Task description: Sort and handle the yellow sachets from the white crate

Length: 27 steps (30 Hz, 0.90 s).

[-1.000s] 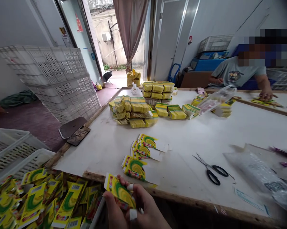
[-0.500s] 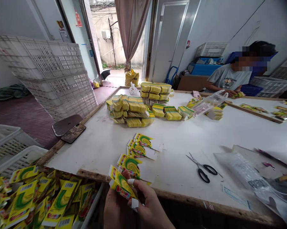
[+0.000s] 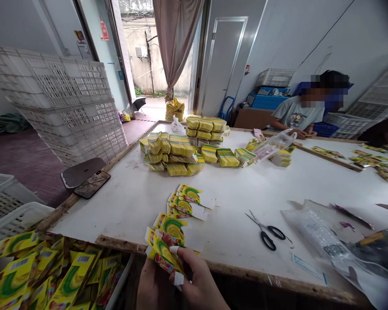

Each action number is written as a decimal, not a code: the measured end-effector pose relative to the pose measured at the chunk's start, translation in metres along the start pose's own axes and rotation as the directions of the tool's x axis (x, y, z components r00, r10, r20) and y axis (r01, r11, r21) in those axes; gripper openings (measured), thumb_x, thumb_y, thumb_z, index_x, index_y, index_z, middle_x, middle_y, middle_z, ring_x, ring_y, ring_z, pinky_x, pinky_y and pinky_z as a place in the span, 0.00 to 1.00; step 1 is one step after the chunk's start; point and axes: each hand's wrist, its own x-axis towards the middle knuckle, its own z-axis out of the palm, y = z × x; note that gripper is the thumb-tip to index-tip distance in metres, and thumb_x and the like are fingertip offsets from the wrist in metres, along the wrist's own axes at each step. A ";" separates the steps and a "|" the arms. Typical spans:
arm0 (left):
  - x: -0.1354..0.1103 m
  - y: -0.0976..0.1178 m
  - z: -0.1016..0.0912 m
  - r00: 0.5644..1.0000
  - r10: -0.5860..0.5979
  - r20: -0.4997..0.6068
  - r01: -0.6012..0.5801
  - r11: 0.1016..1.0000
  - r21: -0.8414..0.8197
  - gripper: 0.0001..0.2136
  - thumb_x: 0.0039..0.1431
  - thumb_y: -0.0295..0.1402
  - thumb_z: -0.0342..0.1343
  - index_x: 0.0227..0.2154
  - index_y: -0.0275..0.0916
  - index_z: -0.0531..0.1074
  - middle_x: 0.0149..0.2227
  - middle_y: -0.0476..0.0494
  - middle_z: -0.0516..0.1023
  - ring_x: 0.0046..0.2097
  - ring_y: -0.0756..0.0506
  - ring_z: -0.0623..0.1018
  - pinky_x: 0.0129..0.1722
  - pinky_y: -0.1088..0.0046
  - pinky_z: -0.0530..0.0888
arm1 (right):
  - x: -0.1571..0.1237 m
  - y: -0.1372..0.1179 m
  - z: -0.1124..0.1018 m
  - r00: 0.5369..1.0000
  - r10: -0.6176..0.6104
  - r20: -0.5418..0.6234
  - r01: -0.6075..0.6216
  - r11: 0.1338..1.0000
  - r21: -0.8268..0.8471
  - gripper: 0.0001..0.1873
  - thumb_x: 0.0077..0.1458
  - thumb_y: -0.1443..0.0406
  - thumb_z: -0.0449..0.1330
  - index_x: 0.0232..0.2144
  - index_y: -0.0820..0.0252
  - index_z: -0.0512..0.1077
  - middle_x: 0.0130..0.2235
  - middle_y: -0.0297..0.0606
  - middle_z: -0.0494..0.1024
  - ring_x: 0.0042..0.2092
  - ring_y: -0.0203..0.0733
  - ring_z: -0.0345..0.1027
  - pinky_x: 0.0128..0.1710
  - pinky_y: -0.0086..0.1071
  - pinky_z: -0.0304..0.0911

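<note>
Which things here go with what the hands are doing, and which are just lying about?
In use: yellow card, held in left hand and right hand; loose cards laid on the table; crate of cards; bundled stacks.
Lying about: scissors; two phones; plastic bag; stacked white crates.

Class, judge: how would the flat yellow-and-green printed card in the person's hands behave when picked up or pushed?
Probably light: left hand and right hand hold the flat yellow-and-green printed card with fingertips. Likely flexible: similar cards in the white plastic crate look bent. Being flat, it should slide, not roll.
</note>
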 end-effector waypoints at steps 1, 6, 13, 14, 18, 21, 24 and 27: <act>0.000 -0.001 0.000 1.000 0.009 -0.003 -0.009 1.000 -0.008 0.24 0.49 0.43 0.66 0.47 0.35 0.77 0.52 0.31 0.76 0.54 0.31 0.75 0.54 0.55 0.74 | 0.000 0.001 0.000 1.000 -0.008 -0.005 0.008 1.000 0.000 0.25 0.49 0.66 0.60 0.52 0.58 0.71 0.46 0.43 0.75 0.46 0.51 0.70 0.48 0.43 0.65; 0.003 -0.004 -0.001 0.991 0.123 -0.057 -0.123 0.992 0.015 0.21 0.49 0.37 0.68 0.47 0.42 0.77 0.48 0.38 0.79 0.49 0.37 0.79 0.46 0.65 0.79 | 0.002 0.001 -0.004 0.999 -0.042 -0.014 0.043 0.998 0.036 0.23 0.51 0.67 0.59 0.52 0.58 0.71 0.46 0.43 0.74 0.48 0.50 0.69 0.50 0.42 0.64; 0.005 0.001 0.005 0.992 0.106 -0.066 -0.111 0.992 -0.068 0.20 0.36 0.35 0.75 0.37 0.44 0.81 0.41 0.43 0.82 0.41 0.41 0.82 0.43 0.70 0.80 | 0.003 -0.003 -0.008 0.997 -0.078 -0.019 0.077 0.996 -0.042 0.17 0.57 0.65 0.57 0.49 0.58 0.73 0.41 0.42 0.73 0.44 0.47 0.69 0.44 0.39 0.64; 0.006 0.001 0.006 0.991 0.111 -0.076 -0.116 0.991 -0.063 0.19 0.36 0.36 0.75 0.36 0.44 0.80 0.40 0.43 0.83 0.40 0.41 0.82 0.42 0.70 0.80 | 0.003 -0.004 -0.008 0.995 -0.097 -0.026 0.095 0.994 -0.053 0.16 0.58 0.64 0.56 0.48 0.57 0.73 0.40 0.41 0.73 0.43 0.47 0.69 0.43 0.37 0.64; 0.007 0.001 0.001 0.981 0.124 -0.151 -0.124 0.992 0.008 0.21 0.32 0.38 0.76 0.33 0.41 0.80 0.36 0.43 0.83 0.36 0.42 0.82 0.36 0.70 0.81 | 0.003 -0.007 -0.007 0.986 -0.153 -0.063 0.145 0.982 -0.120 0.11 0.59 0.65 0.54 0.42 0.57 0.74 0.36 0.39 0.73 0.39 0.44 0.68 0.38 0.33 0.63; 0.007 0.002 -0.003 0.967 0.148 -0.210 -0.140 0.989 0.054 0.22 0.29 0.38 0.77 0.31 0.40 0.79 0.34 0.44 0.83 0.33 0.44 0.81 0.34 0.73 0.80 | 0.003 -0.008 -0.007 0.984 -0.154 -0.090 0.136 0.974 -0.179 0.08 0.60 0.65 0.54 0.34 0.58 0.73 0.32 0.37 0.70 0.35 0.42 0.66 0.33 0.31 0.60; 0.007 0.000 -0.002 0.956 0.174 -0.235 -0.161 0.984 0.075 0.19 0.29 0.36 0.77 0.29 0.39 0.79 0.32 0.45 0.83 0.33 0.44 0.82 0.33 0.73 0.80 | 0.004 -0.006 -0.006 0.983 -0.148 -0.106 0.123 0.970 -0.208 0.09 0.59 0.65 0.53 0.29 0.59 0.71 0.30 0.36 0.68 0.32 0.40 0.64 0.31 0.30 0.57; 0.007 0.002 0.001 0.952 0.206 -0.225 -0.181 0.975 0.127 0.18 0.32 0.36 0.76 0.29 0.38 0.79 0.33 0.43 0.83 0.33 0.42 0.82 0.32 0.72 0.80 | 0.005 -0.008 -0.010 0.989 -0.122 -0.085 0.103 0.974 -0.200 0.11 0.60 0.64 0.53 0.27 0.60 0.70 0.29 0.36 0.67 0.32 0.40 0.63 0.31 0.30 0.56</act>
